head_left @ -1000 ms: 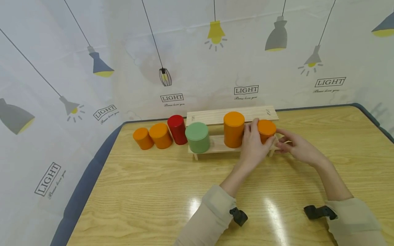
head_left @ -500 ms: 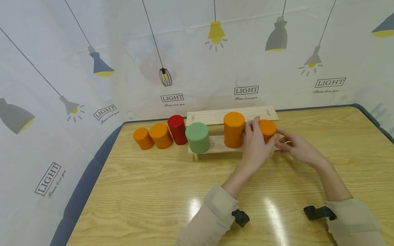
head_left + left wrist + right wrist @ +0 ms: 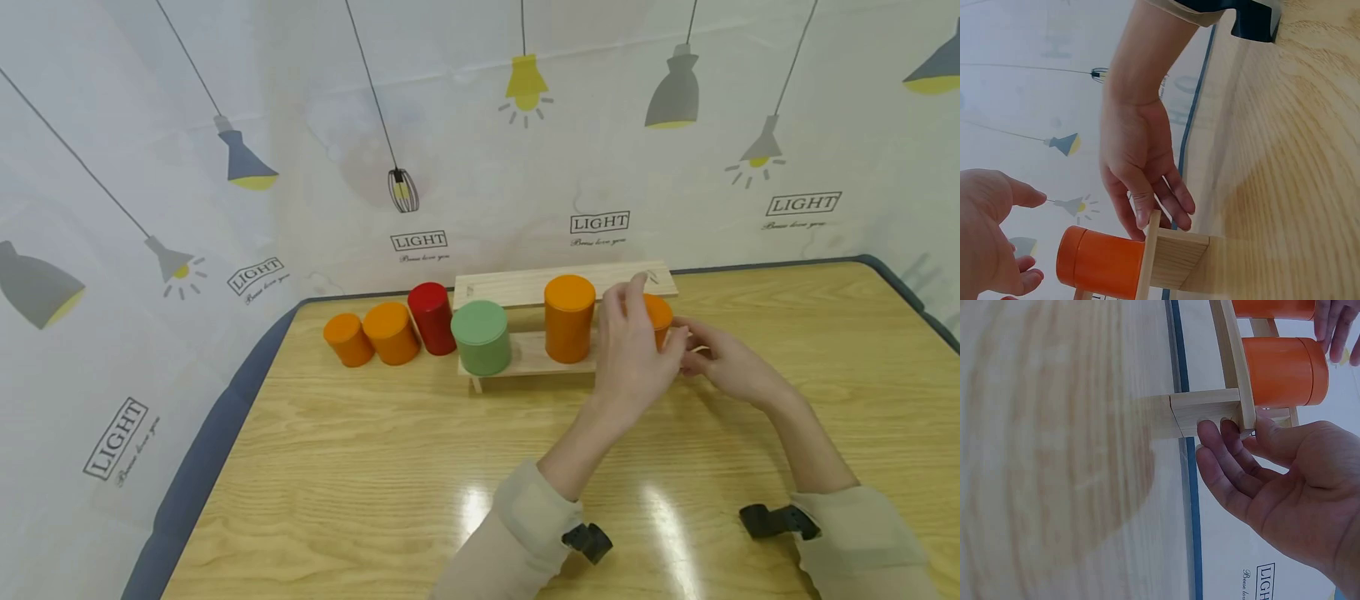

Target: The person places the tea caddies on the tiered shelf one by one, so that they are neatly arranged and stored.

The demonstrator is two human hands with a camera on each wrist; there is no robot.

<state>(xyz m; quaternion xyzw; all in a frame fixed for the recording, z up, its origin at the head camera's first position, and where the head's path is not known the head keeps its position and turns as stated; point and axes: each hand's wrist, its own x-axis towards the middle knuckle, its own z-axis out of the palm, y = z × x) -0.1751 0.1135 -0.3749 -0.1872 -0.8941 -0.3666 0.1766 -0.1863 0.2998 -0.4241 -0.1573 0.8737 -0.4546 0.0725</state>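
Observation:
In the head view, a two-step wooden rack (image 3: pixel 528 352) stands at the back of the table. An orange canister (image 3: pixel 660 312) with a lid sits on the right end of its lower board, partly hidden by my left hand (image 3: pixel 633 350). The left wrist view shows that hand's thumb and fingers spread apart around the canister's lid end, with a gap between. My right hand (image 3: pixel 1310 481) pinches the board's right end, thumb on top and fingers below beside the leg. A taller orange canister (image 3: pixel 568 325) and a green canister (image 3: pixel 482 340) stand on the same board.
Left of the rack, on the table (image 3: pixel 337 467), stand a red canister (image 3: pixel 432 321), an orange canister (image 3: pixel 392 335) and a smaller orange one (image 3: pixel 348 342). A cloth (image 3: pixel 480 150) printed with lamps hangs behind the table. The rack's upper board (image 3: pixel 510 287) bears nothing visible.
My left hand has loosened from the short orange canister and shifted slightly right, in front of it. My right hand has stayed at the rack's end.

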